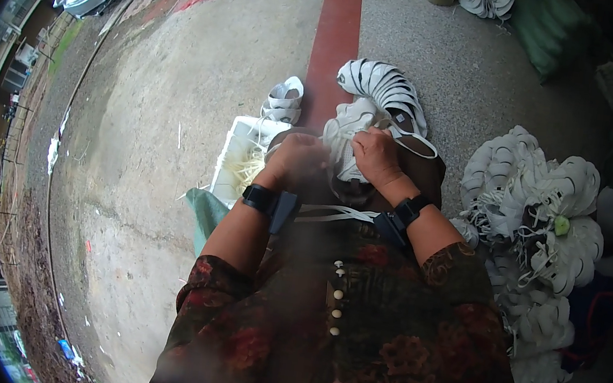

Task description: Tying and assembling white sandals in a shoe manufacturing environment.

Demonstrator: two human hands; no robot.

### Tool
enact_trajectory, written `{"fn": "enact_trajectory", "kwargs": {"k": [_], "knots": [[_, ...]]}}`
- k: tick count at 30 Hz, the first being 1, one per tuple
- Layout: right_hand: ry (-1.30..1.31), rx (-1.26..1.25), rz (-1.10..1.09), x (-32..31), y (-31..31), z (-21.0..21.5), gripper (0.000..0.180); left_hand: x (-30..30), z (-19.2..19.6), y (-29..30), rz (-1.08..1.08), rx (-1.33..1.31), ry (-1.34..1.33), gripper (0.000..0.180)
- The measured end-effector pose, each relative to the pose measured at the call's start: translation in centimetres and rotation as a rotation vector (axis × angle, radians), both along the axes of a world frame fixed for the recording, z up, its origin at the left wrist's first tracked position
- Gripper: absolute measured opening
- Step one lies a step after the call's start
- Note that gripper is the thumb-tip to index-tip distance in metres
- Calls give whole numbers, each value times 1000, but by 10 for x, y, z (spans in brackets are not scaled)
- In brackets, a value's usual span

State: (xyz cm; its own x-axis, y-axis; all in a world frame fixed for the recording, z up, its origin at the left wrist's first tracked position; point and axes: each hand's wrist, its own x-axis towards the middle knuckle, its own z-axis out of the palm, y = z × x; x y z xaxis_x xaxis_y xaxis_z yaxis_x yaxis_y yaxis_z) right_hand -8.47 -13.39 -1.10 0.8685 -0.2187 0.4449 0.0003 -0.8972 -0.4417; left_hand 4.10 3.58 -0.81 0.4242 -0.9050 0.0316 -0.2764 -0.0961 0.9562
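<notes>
A white shoe upper lies across my lap, toe end away from me. At its right edge my right hand is closed in a pinch, with a white shoelace looping out beside the fingers. My left hand is beside the upper's left edge, fingers curled; it looks blurred, and what it grips cannot be made out. Just beyond the upper a curved row of nested white shoe uppers rests near my knee. More white laces lie across my lap.
At my left stands a white box of pale laces, with a small stack of uppers behind it. Large bundles of white uppers pile up at my right. Green sacks stand far right. A red stripe crosses the concrete floor.
</notes>
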Motion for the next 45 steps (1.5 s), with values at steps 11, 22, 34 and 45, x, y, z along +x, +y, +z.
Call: {"fn": "enact_trajectory", "kwargs": {"k": [11, 22, 34, 45], "knots": [[-27, 18, -57, -2, 10, 0, 21, -5, -26, -51, 519, 97, 47, 18], [-75, -40, 123, 2, -1, -4, 4, 3, -9, -64, 246, 398, -648, 19], [23, 206, 46, 9, -10, -11, 11, -26, -16, -52, 468, 311, -547, 23], [-43, -69, -46, 9, 14, -6, 6, -36, 0, -51, 227, 432, -757, 17]]}}
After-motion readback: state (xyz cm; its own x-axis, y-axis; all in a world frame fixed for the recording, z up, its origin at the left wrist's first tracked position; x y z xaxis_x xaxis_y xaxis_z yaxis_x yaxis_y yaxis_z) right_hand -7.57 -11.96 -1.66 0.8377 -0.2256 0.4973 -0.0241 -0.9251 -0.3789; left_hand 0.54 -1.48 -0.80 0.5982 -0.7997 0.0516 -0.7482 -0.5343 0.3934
